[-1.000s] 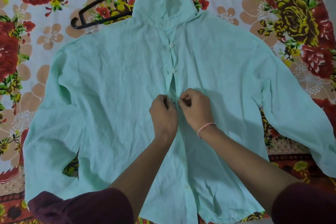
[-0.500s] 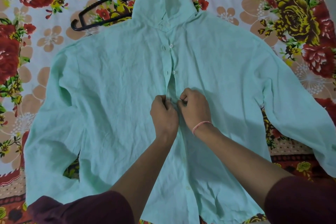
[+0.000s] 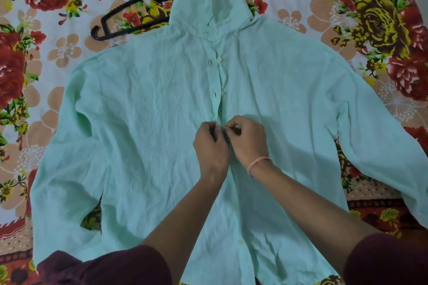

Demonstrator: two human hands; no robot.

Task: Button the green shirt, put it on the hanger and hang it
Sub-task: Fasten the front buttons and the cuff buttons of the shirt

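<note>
Green, thin woven cloth fills the field: we see the pale green long-sleeved shirt (image 3: 150, 122) lying front-up and spread flat on the floral printed bedsheet (image 3: 46, 41), collar at the far end, sleeves out to left and right. A black plastic hanger (image 3: 129, 4) lies on the sheet at the far left, one end tucked under the collar. At mid-placket the left hand (image 3: 209, 143) pinches the buttonhole edge. The right hand (image 3: 249, 139), which wears a pink thread wristband (image 3: 257, 164), pinches the button edge. The fingertips of the two hands meet, and the button being worked is hidden between them. The small white top button (image 3: 219, 59) and the one below it appear to lie beside their slits rather than through them, and a lower button (image 3: 239, 242) near the hem looks unfastened, so we judge the buttoning barely begun. We expect the cloth to be light, limp and quick to crease, not slippery, sagging wherever unsupported. We would take hold at the doubled placket edge for each button, and later at the collar and shoulder seams, where the layers are stiffest, to seat it on the hanger.
</note>
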